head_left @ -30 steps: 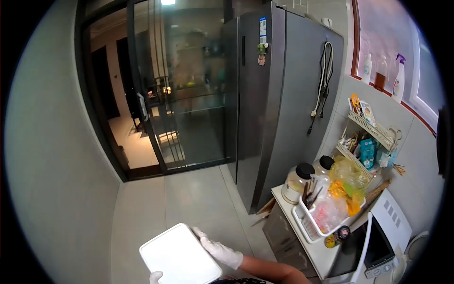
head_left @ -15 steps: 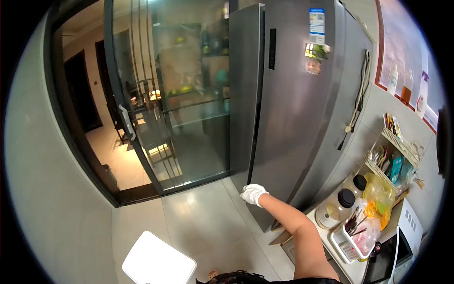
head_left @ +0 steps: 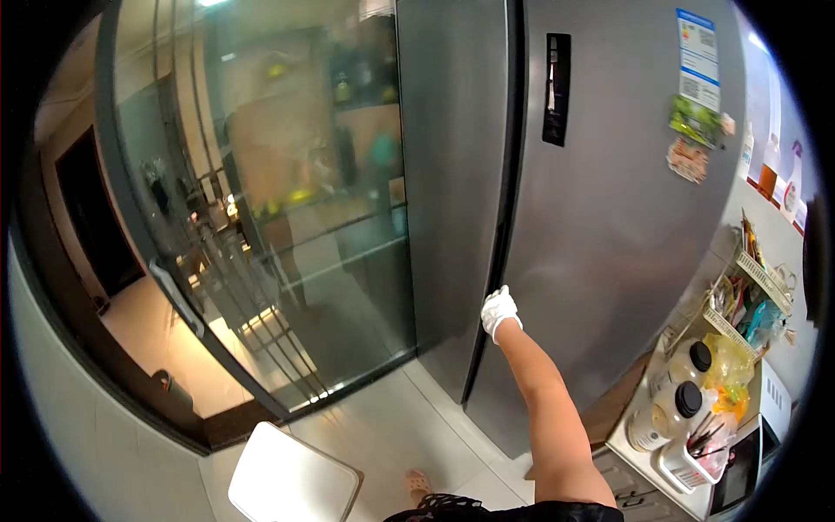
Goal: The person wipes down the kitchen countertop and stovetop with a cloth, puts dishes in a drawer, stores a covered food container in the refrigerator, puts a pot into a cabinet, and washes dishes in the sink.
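Note:
My right hand (head_left: 500, 313), in a white glove, is at the dark vertical gap between the two doors of a tall grey refrigerator. Its fingers curl onto the inner edge of the right refrigerator door (head_left: 600, 244). The left refrigerator door (head_left: 454, 174) stands beside it, and the seam between them shows as a dark strip. My left hand is out of view. A white, round-cornered rectangular panel (head_left: 291, 478) shows low in the view, left of my body; what supports it is hidden.
A sliding glass door (head_left: 339, 244) with a dark frame stands left of the refrigerator, with a lit room beyond. At right, a counter holds black-lidded jars (head_left: 665, 418), a white basket (head_left: 687, 465) with utensils and a microwave (head_left: 739, 470). Shelf racks (head_left: 731, 317) hang above.
My view has moved closer to the refrigerator and turned. My gloved right hand has shifted higher along the door seam, with the arm reaching further forward.

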Demonstrator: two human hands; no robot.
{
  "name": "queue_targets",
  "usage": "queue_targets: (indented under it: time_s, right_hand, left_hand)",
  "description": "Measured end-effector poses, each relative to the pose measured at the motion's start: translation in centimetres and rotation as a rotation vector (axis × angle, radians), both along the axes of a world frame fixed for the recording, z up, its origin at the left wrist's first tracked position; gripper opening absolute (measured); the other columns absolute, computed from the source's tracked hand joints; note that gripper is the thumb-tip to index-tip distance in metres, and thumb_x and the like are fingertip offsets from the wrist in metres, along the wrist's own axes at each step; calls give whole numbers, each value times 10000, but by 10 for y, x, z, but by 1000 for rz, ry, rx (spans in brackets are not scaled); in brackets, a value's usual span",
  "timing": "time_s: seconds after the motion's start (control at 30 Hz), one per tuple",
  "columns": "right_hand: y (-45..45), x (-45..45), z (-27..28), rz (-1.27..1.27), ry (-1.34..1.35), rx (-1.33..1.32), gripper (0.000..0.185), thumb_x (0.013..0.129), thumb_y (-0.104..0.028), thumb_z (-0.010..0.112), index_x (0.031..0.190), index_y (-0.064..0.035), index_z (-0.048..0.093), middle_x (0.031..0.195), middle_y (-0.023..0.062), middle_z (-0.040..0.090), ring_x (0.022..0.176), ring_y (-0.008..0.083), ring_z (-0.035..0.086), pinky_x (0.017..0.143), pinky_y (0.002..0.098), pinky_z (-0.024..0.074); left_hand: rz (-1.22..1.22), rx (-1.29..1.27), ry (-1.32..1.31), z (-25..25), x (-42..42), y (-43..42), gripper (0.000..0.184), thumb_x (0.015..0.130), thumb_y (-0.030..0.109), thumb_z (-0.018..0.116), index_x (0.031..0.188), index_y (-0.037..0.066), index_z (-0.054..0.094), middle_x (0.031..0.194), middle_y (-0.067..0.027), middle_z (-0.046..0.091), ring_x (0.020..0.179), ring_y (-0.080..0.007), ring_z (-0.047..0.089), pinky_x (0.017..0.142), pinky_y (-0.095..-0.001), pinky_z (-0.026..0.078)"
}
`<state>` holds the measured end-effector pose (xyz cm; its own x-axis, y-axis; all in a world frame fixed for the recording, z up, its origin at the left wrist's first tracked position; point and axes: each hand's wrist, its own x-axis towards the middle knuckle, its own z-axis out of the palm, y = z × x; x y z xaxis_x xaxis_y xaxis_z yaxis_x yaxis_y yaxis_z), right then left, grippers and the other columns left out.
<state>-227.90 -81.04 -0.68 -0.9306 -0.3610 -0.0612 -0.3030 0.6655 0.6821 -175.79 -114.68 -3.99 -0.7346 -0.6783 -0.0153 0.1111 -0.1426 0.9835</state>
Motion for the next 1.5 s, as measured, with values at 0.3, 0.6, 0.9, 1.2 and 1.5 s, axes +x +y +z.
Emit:
queue_targets:
  time_s: [0.3,0.6,0.9,1.2,1.5]
  right_hand:
    - [0,-103,-24,-456,-94,-183,269,847,-216,503,1050,-107,640,1055,34,623,1014,204,568,870,333,379]
    - [-21,-126,-73,-933,202,-929,216,849,-241,471,971,-207,647,995,-33,629,930,141,597,782,295,402]
    - [-130,92,8,-214,-28,-115,218,804,-192,478,902,-132,664,856,73,627,945,221,566,879,365,372]
    - [-139,318,-53,-958,733,-2180,430,897,-399,468,1237,-135,464,1217,57,492,1023,193,521,812,298,423]
    - [-55,379,-86,-465,1541,-2597,399,878,-349,506,1191,-100,514,1056,24,588,954,162,544,817,295,436]
  left_hand:
    - [-130,422,131,-15,-131,-106,484,879,314,479,1251,10,421,1195,-158,503,1064,-269,498,871,-386,440]
    - [-303,728,-49,-24,-223,-200,570,859,356,486,1294,6,367,1242,-183,465,1114,-319,467,907,-440,419]
    - [-529,720,-210,24,-330,-250,658,777,362,522,1282,-21,347,1218,-176,476,1088,-327,484,907,-449,421]
    - [-871,863,-159,7,-387,-239,568,839,308,480,1281,-22,348,1197,-184,497,1070,-312,514,904,-426,437]
    - [-1139,851,-156,65,-412,-138,730,643,247,569,1280,-24,337,1153,-178,503,1036,-312,539,874,-415,479]
